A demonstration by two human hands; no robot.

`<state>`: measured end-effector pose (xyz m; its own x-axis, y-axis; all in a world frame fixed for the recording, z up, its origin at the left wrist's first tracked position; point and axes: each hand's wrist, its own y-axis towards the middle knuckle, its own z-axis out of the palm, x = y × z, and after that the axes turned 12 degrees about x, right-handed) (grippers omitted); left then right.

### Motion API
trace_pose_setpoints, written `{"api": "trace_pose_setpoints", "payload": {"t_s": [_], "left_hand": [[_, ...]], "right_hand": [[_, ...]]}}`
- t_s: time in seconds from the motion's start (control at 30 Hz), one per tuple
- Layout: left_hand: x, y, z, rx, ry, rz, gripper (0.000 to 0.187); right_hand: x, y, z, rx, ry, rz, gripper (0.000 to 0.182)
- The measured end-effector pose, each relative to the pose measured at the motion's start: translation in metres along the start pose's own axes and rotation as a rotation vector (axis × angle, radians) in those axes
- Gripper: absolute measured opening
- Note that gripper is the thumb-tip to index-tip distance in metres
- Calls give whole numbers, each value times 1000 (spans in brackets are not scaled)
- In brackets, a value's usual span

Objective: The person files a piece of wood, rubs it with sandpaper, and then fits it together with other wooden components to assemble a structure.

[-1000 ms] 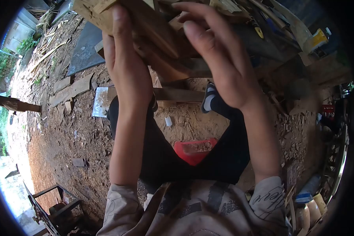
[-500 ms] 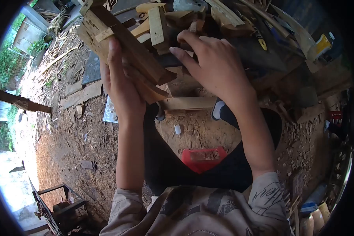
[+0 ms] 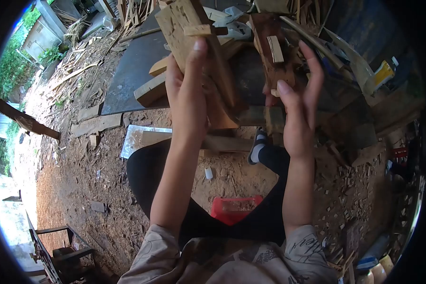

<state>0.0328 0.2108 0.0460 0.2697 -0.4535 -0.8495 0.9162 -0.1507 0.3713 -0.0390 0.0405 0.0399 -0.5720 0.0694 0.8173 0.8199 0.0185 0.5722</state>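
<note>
My left hand [image 3: 190, 87] is closed around a long wooden block [image 3: 177, 23] held at a slant. Its thumb presses near a short pale wood strip [image 3: 198, 30] lying across the block. A second wooden piece with a curved end [image 3: 220, 116] sits along the lower side of the block, below the hand. On the right, my right hand [image 3: 300, 106] grips a reddish-brown wooden piece [image 3: 262, 35], thumb on its near end and fingers along its far side. A small pale wood chip [image 3: 275, 48] rests against that piece. The hidden fingertips do not show.
Beneath my hands is a dark work surface [image 3: 123, 90] bearing several wood offcuts, one a pale block [image 3: 151, 90]. A yellow object [image 3: 384, 74] lies at the right. Between my legs a red container [image 3: 234, 210] stands on ground covered with wood chips.
My left hand has moved right with the wooden block. My right hand, earlier reaching over the wood pile, is now turned upright and holds the reddish-brown wooden piece.
</note>
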Motion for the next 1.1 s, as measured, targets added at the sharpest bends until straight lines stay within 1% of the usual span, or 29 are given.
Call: {"api": "trace_pose_setpoints", "payload": {"t_s": [0.1,0.13,0.23,0.27,0.3,0.37,0.43,0.5,0.53,0.63,0.67,0.77,0.8,0.87,0.9,0.93,0.97,1.03,1.07,1.1], "left_hand": [[-5,-3,11,17,3,-20,52],[-9,-6,13,29,18,-18,53],[-6,-2,9,30,22,86,56],[-8,-2,2,36,34,109,58],[-10,-3,-3,46,44,128,59],[-24,-4,-24,-2,58,65,66],[-37,-1,-48,9,29,145,67],[-54,-6,-69,10,-31,155,64],[-59,-4,-78,-12,-140,180,62],[-75,-12,-91,-46,-247,170,64],[-78,-14,-97,-48,-294,150,67],[-81,-24,-102,-83,-276,159,68],[-85,-29,-114,195,-608,175,63],[-80,-33,-116,11,-369,185,62],[-81,-34,-113,-80,-250,182,62],[-75,-26,-135,524,-598,376,61],[-64,-32,-147,310,-503,310,61],[-84,-38,-115,-108,-298,170,60],[-78,-38,-128,61,-470,193,60],[-68,-38,-152,235,-644,215,60]], "right_hand": [[4,3,8,-66,6,-46,75],[3,2,4,-24,79,-52,81],[2,3,-1,-48,17,19,79],[2,5,1,-76,-9,11,71],[-2,5,-3,-14,-88,46,68],[-8,1,-17,88,-255,113,63],[-10,3,-21,106,-385,151,60],[-8,8,-22,144,-499,186,59],[-8,12,-22,141,-575,185,58],[-6,22,-19,158,-813,254,60],[-12,23,-17,141,-958,216,64],[-9,25,-8,196,-1136,349,67],[-13,25,-6,167,-1197,295,68],[-25,23,-4,105,-1311,189,71],[-22,25,0,62,-1328,80,67],[-17,29,6,20,-1343,-26,64],[-13,34,14,-24,-1355,-133,61],[-5,42,31,66,-1180,13,51],[-4,46,40,106,-1089,86,48],[-11,52,50,109,-1038,62,51]]}}
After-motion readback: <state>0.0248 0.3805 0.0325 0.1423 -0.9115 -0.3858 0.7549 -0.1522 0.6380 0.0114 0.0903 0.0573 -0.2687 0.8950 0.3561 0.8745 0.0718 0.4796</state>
